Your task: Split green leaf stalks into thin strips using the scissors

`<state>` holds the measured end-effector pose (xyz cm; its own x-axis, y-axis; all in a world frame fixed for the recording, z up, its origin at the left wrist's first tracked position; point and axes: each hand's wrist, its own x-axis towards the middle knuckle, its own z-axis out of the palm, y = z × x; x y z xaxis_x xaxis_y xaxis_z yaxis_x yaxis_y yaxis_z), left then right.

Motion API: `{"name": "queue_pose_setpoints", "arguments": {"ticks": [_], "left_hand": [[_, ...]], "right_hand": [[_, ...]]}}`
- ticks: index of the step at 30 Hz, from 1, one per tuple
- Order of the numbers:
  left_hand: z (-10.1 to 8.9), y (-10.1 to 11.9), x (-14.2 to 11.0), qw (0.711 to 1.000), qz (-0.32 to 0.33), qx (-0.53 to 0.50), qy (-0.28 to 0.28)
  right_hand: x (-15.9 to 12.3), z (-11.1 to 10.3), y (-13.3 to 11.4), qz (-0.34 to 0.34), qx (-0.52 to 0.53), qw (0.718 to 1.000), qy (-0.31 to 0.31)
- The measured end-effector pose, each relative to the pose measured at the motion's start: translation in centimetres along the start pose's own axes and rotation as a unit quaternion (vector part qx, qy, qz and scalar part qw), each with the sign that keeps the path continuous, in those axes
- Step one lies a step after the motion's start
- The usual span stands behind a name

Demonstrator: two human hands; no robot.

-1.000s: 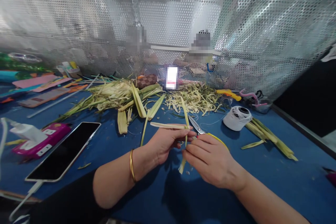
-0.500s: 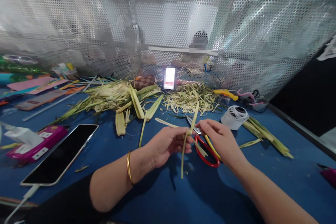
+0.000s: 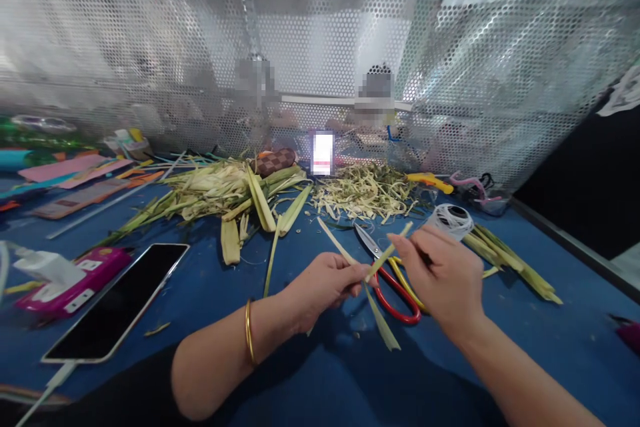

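My left hand (image 3: 327, 287), a gold bangle on its wrist, pinches crossed pale green leaf strips (image 3: 381, 260) between thumb and fingers. One strip end points up to the left, and another hangs down to the right with a split tip. My right hand (image 3: 445, 273) is closed, its thumb against the upper right strip end; its fingertips are partly hidden. Beneath the strips lie scissors (image 3: 406, 312) with one red and one yellow handle, blades pointing away. Behind my right hand stands a spool of white thread (image 3: 453, 220), partly covered.
Leaf stalks (image 3: 215, 190) and shredded leaf scraps (image 3: 370, 193) lie at the back, before a perforated metal screen (image 3: 320, 33). To the left are a charging phone (image 3: 117, 303) and a magenta power strip (image 3: 93, 277). More stalks (image 3: 520, 263) lie right. People sit beyond the screen.
My right hand has risen and turned, bringing the upper strip end over to the right. The strip that hung straight down has left that position. The scissors stay on the table.
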<state>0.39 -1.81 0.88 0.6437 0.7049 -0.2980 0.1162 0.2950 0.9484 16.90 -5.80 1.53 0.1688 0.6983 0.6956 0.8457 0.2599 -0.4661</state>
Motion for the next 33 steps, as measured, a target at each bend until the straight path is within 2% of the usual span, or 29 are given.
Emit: {"name": "queue_pose_setpoints", "arguments": {"ticks": [1, 3, 4, 6, 8, 9, 10, 11, 15, 19, 22, 24, 26, 27, 28, 29, 30, 32, 33], "left_hand": [[0.1, -0.1, 0.0, 1.000, 0.004, 0.024, 0.003], [0.4, -0.2, -0.1, 0.998, 0.012, 0.065, -0.003], [0.5, -0.3, -0.1, 0.997, 0.012, 0.080, -0.016], [0.8, -0.3, -0.3, 0.994, 0.005, 0.094, -0.051], [1.0, -0.3, -0.5, 0.992, -0.005, 0.095, -0.081], [1.1, -0.2, -0.6, 0.992, -0.007, 0.096, -0.087], [1.1, -0.1, -0.6, 0.991, -0.009, 0.097, -0.090], [1.1, -0.1, -0.7, 0.991, -0.010, 0.099, -0.090], [1.2, 0.2, -0.9, 0.989, 0.002, 0.115, -0.098], [1.1, 0.1, -0.8, 0.988, 0.013, 0.115, -0.101], [0.7, -0.2, -0.4, 0.996, -0.009, 0.035, -0.085], [0.2, -0.2, -0.1, 0.998, -0.016, -0.029, -0.058], [-0.2, 0.0, 0.1, 0.997, -0.016, -0.076, -0.030], [-0.3, 0.1, 0.2, 0.996, -0.014, -0.091, -0.019], [-0.4, 0.1, 0.2, 0.994, -0.013, -0.104, -0.013], [-0.4, 0.2, 0.2, 0.993, -0.012, -0.114, -0.009], [-0.5, 0.2, 0.2, 0.993, -0.013, -0.120, -0.009], [-0.5, 0.2, 0.2, 0.993, -0.012, -0.115, -0.011], [-0.4, 0.1, 0.2, 0.994, -0.013, -0.106, -0.012]], "right_hand": [[0.1, -0.2, -0.3, -0.034, 0.009, 0.999, -0.011], [0.2, -0.3, -0.9, -0.040, 0.071, 0.991, -0.107], [0.2, -0.2, -1.2, -0.010, 0.112, 0.978, -0.173], [0.2, 0.1, -1.6, 0.100, 0.198, 0.932, -0.288], [0.1, 0.3, -1.7, 0.205, 0.272, 0.875, -0.343], [0.1, 0.4, -1.7, 0.236, 0.299, 0.859, -0.342], [0.1, 0.4, -1.7, 0.250, 0.316, 0.854, -0.329], [0.1, 0.5, -1.6, 0.249, 0.323, 0.860, -0.306], [-0.2, 1.2, -1.7, 0.213, 0.280, 0.917, -0.190], [-0.7, 1.9, -1.8, 0.139, 0.210, 0.960, -0.125], [-0.4, 1.2, -1.1, 0.044, 0.126, 0.989, -0.069], [0.1, 0.3, -0.3, -0.001, 0.058, 0.998, 0.005], [0.5, -0.4, 0.4, -0.002, 0.018, 0.998, 0.055], [0.6, -0.5, 0.7, 0.020, 0.020, 0.998, 0.049], [0.7, -0.5, 0.9, 0.057, 0.041, 0.997, 0.017], [0.7, -0.3, 1.0, 0.106, 0.079, 0.991, -0.037], [0.6, 0.0, 1.0, 0.160, 0.136, 0.972, -0.103], [0.3, 0.9, 0.7, 0.256, 0.278, 0.899, -0.221], [0.1, 1.3, 0.5, 0.289, 0.345, 0.857, -0.254]]}}
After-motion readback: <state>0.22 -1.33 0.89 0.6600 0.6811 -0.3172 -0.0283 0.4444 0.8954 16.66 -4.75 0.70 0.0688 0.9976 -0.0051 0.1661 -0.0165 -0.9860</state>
